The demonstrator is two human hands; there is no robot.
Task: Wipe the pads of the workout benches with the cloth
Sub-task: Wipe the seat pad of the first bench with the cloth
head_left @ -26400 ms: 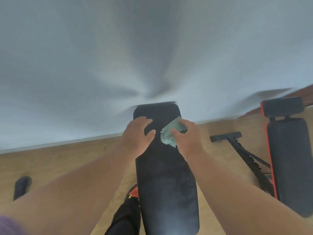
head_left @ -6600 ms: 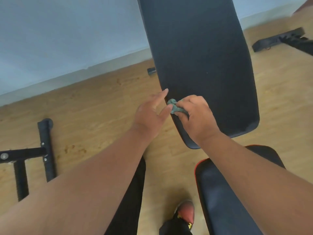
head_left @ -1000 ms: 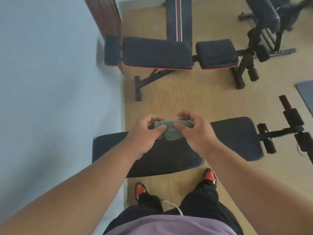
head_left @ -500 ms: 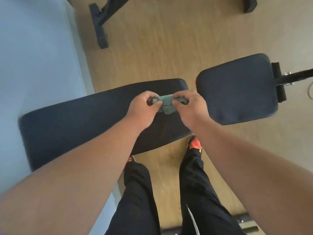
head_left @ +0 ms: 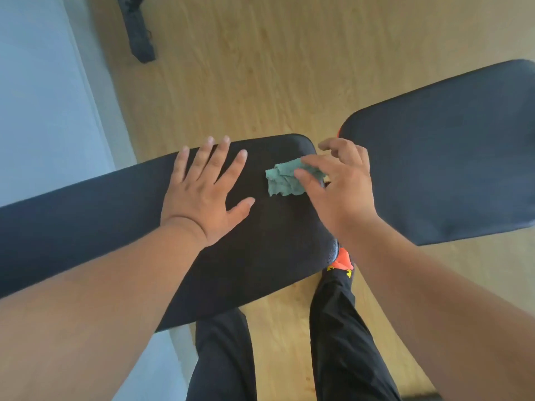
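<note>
Two hands on surface (head_left: 260, 256): left hand (head_left: 202, 195) flat, empty; right hand (head_left: 338, 186) fingers (head_left: 304, 176) straight, pressing cloth (head_left: 285, 182) near right edge. Risk: cloth slides off edge.

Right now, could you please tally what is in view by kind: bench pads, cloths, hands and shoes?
Bench pads: 2, the long pad and the seat pad.
Cloths: 1, the green cloth.
Hands: 2, the left hand and the right hand.
Shoes: 1, the orange shoe.
Total: 6.
</note>
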